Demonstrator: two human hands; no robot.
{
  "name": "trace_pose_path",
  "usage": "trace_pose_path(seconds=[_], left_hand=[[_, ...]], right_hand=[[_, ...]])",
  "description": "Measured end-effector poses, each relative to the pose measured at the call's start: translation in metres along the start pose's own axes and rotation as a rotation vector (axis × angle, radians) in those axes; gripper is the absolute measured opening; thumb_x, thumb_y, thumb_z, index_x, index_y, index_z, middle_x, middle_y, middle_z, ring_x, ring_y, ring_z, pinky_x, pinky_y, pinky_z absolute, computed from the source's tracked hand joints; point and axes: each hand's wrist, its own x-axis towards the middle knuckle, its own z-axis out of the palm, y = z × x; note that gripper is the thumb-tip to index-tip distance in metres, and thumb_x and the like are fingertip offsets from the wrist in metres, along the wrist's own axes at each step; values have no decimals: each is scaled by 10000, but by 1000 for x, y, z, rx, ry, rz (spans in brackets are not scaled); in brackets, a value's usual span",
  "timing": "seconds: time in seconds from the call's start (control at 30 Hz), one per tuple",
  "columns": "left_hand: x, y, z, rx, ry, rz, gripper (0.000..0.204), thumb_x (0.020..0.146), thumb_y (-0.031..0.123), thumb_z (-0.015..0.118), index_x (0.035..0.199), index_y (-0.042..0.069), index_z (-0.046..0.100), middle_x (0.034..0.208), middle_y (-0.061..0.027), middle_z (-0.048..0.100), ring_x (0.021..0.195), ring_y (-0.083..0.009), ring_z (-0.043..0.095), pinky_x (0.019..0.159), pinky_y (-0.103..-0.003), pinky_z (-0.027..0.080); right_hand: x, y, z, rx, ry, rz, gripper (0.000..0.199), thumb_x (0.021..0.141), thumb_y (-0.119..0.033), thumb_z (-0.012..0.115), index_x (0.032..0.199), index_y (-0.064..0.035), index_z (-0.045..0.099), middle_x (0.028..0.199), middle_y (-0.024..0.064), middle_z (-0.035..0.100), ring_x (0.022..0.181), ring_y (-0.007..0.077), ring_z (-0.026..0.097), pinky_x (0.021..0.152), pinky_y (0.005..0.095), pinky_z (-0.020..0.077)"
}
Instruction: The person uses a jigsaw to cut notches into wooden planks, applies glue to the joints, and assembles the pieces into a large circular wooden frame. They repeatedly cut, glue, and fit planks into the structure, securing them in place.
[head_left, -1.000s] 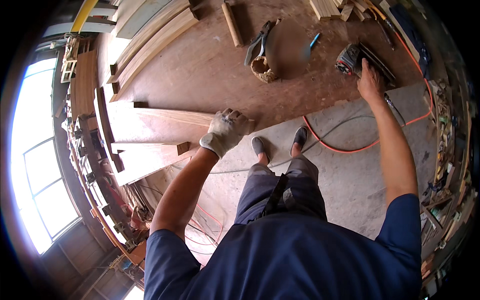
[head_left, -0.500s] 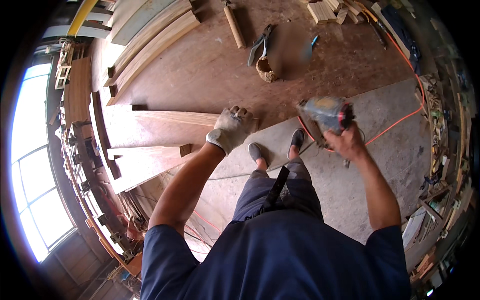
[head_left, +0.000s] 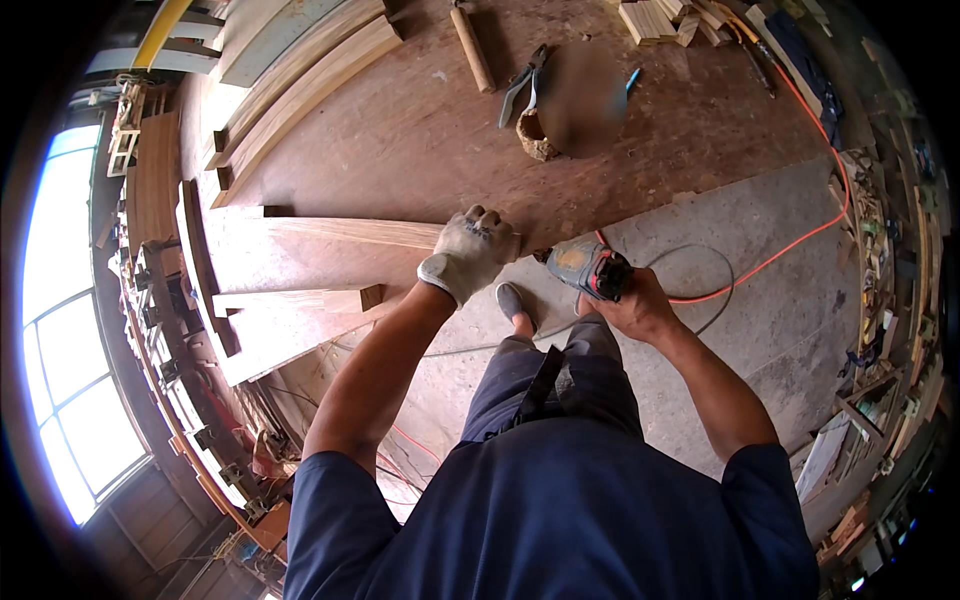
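Note:
My left hand (head_left: pixel 468 252), in a pale work glove, is closed over the near end of a long wooden strip (head_left: pixel 365 232) lying on the brown workbench (head_left: pixel 390 160). The strip's tip shows just past my knuckles. Bare and wrapped round the handle, my right hand (head_left: pixel 643 308) holds a nail gun (head_left: pixel 590 270) with a grey body and a red and black rear. Its nose points left at the strip's end, a small gap from my glove. A second strip (head_left: pixel 300 300) lies nearer me, and a crosspiece (head_left: pixel 205 270) runs along the far ends of both.
A hammer (head_left: pixel 472 48), pliers (head_left: pixel 522 88) and a rough brown ring-shaped piece (head_left: pixel 536 135) lie on the bench. Curved boards (head_left: pixel 310 90) rest at the far left, wood blocks (head_left: pixel 650 22) at the back. An orange hose (head_left: pixel 790 248) and a grey hose loop (head_left: pixel 731 275) cross the right side.
My right hand has brought the nail gun left and down, close to the strip's end by my glove. My left hand keeps its hold, nearly unmoved. The grey hose loop now shows.

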Motion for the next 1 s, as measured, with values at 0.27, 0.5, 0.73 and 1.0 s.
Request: trace_pose_path(seconds=[0.27,0.5,0.73,1.0], left_hand=[[2,-1,4,19,20,36,141,932,261,643,875,169,732,913,1,705,976,-231,664,881,-388,543],[3,-12,19,-110,160,121,148,930,229,728,860,108,682,844,-62,664,829,-309,633,784,-434,548],[-1,-22,42,-60,212,213,65,889,200,742,914,140,738,819,-38,638,800,-264,636,753,-414,543],[1,-21,42,-88,228,207,42,889,175,726,914,148,747,805,-38,637,787,-264,645,747,-416,545]], right_hand=[[11,-3,-2,-53,-39,-85,111,936,-128,714,971,-32,755,823,93,792,833,226,778,777,371,589],[18,10,5,-3,-14,-90,208,802,-194,800,959,-69,747,847,197,749,832,411,736,724,478,598],[21,-1,4,-67,13,-117,199,839,-188,783,980,-53,746,865,176,768,858,367,758,749,445,600],[22,8,8,-35,22,-144,208,823,-216,783,960,-64,747,878,202,755,867,414,738,744,477,598]])
